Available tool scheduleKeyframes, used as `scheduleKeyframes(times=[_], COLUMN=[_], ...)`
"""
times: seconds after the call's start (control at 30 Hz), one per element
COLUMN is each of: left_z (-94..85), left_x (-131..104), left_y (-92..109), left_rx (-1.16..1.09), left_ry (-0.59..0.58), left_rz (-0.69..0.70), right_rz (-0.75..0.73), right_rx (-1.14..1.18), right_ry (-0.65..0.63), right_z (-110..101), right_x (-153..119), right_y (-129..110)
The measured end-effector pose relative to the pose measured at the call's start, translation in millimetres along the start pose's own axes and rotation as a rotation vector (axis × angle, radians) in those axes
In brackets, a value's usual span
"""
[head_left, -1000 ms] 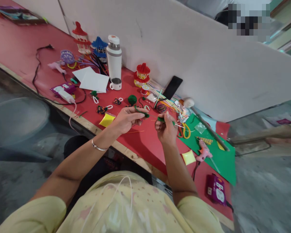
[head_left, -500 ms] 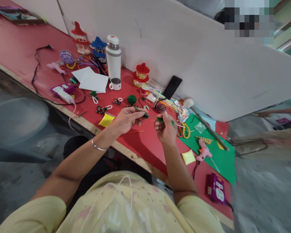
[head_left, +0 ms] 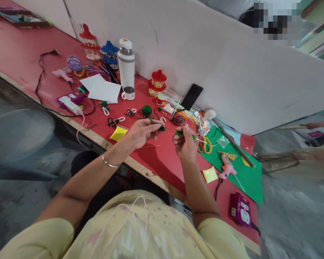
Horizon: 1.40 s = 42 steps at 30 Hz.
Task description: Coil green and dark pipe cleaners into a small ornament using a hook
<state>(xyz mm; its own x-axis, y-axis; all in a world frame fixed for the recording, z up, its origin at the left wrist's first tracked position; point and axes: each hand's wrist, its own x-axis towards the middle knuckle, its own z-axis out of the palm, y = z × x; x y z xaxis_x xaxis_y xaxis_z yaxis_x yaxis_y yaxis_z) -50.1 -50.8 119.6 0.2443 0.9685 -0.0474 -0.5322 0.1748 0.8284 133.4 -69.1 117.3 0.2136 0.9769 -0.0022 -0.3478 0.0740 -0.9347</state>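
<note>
My left hand [head_left: 145, 132] is closed in a pinch on a small piece of dark green yarn work [head_left: 162, 127] above the red table. My right hand [head_left: 186, 142] is wrapped round a tool with a green handle [head_left: 180, 133]. Its thin metal shaft [head_left: 202, 141] points right, away from my left hand; the kind of tool is unclear. A fine strand seems to run between the hands. Behind them sit a dark green yarn ball [head_left: 147, 110] and a multicoloured yarn ball [head_left: 179, 119]. Yellow-handled scissors [head_left: 207, 145] lie just right of my right hand.
A white flask [head_left: 126, 68], a black phone [head_left: 192, 96] and a red-roofed model [head_left: 157, 82] stand along the back. Right lie a green sheet [head_left: 250, 183], pink glue gun [head_left: 226, 168] and purple power box [head_left: 241, 210]. Beaded yarn pieces [head_left: 113, 122] are left. A person's arm [head_left: 321, 124] shows far right.
My right hand has shifted very slightly right with the green-handled tool. My left hand has stayed in place with the green yarn. At far right, the other person's arm has moved a little.
</note>
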Motion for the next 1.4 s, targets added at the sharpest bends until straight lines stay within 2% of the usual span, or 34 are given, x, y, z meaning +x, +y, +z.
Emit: scheduleKeyframes(times=[0.63, 1.0, 1.2, 1.4], left_z=[3.4, 3.7, 6.3, 7.6], left_x=[1.6, 1.9, -0.5, -1.9], left_y=[-3.9, -6.7, -8.6, -8.0], left_rx=[0.025, 0.011, 0.023, 0.02], left_ry=[-0.014, 0.004, -0.029, 0.012], left_rz=[0.003, -0.01, 0.0, 0.028], right_rz=[-0.082, -0.222, -0.116, -0.087], right_rx=[-0.078, -0.172, -0.067, -0.056], right_ry=[-0.03, -0.001, -0.009, -0.003], right_z=[-2.1, -0.6, -1.0, -2.1], right_x=[-3.0, -13.6, -6.9, -5.6], right_y=[1.2, -1.7, -0.3, 1.0])
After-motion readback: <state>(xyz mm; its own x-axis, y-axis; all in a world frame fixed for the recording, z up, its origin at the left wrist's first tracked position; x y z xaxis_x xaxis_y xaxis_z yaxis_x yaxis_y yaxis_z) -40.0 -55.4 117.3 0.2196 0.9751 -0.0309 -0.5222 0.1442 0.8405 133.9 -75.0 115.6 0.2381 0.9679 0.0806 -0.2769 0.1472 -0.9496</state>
